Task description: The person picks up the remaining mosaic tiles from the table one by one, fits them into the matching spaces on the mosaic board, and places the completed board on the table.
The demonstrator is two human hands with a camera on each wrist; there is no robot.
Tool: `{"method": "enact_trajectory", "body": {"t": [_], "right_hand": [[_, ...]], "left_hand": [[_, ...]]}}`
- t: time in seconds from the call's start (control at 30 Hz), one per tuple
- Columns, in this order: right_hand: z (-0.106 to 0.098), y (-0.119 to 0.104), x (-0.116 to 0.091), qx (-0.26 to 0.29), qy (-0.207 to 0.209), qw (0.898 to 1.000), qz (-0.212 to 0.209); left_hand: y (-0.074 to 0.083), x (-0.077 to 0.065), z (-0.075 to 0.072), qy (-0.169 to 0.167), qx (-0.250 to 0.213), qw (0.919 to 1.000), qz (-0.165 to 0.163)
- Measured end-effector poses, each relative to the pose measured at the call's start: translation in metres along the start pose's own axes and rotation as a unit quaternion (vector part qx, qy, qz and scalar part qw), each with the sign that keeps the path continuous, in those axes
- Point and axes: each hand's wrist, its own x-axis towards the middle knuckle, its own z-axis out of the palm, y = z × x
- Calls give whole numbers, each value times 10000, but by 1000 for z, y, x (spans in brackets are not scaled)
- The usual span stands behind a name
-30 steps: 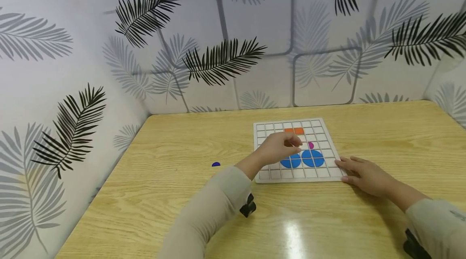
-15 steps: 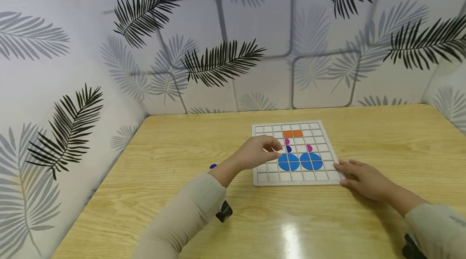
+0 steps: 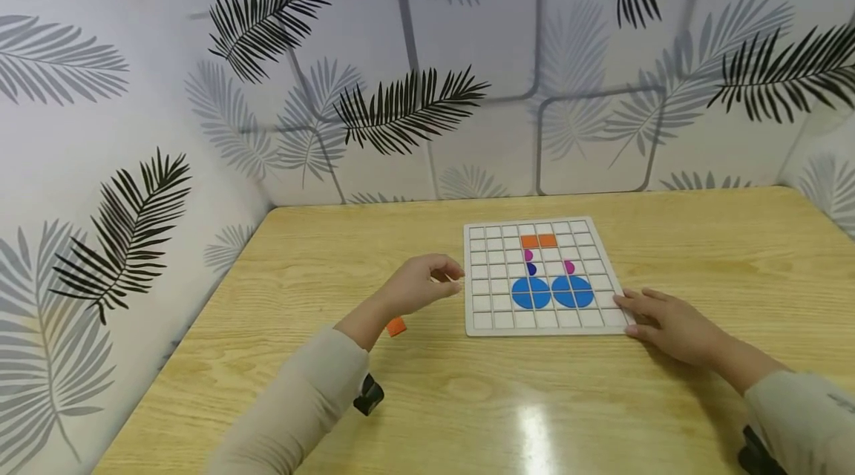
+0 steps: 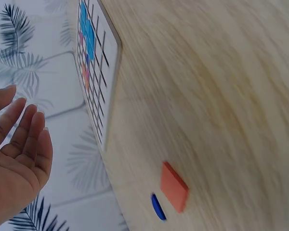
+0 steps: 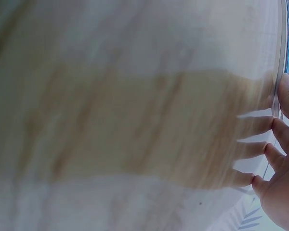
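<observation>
A white gridded board [image 3: 548,332] lies on the table. It bears two orange squares [image 3: 538,241], two blue circles of quarter pieces [image 3: 572,292], two magenta half-rounds [image 3: 569,267] and one dark blue half-round [image 3: 531,269]. My left hand [image 3: 417,286] hovers just left of the board, fingers loosely bent, holding nothing. Below its wrist sits a loose orange square tile [image 4: 174,186], beside a dark blue half-round piece [image 4: 158,207] that the arm hides in the head view. My right hand [image 3: 675,326] rests on the table, fingertips and thumb touching the board's right edge.
The wooden table [image 3: 320,252] reaches back to a wall [image 3: 467,37] patterned with leaves. A black wrist strap device [image 3: 369,395] sits under the left sleeve.
My left hand has moved left off the board, uncovering the magenta and dark blue pieces there, and now hangs nearer the loose tiles. The right hand stays at the board's edge.
</observation>
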Motion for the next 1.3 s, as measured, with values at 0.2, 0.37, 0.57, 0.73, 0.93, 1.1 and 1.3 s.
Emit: {"method": "enact_trajectory", "body": {"t": [0.2,0.37,0.57,0.73,0.93,1.1,1.3], "right_hand": [[0,0,0,12,-5,10000,-24],[0,0,0,-10,16,10000,-59],[0,2,0,-14,4,10000,-55],[0,2,0,2,-31,10000,-28],[0,1,1,1,-37,10000,-19],[-1,1,1,2,-15,10000,-10],[0,1,0,-13,-13,10000,-4]], "left_hand": [[-17,-12,-9,131,-17,9997,-224],[-30,-18,-17,254,-14,9985,-491],[-49,-20,-25,280,-216,9965,-751],[-63,-23,-29,377,-99,9939,-1032],[-75,-24,-33,417,172,9895,-1373],[-79,-23,-34,388,354,9863,-1565],[-82,-22,-33,326,622,9850,-1574]]}}
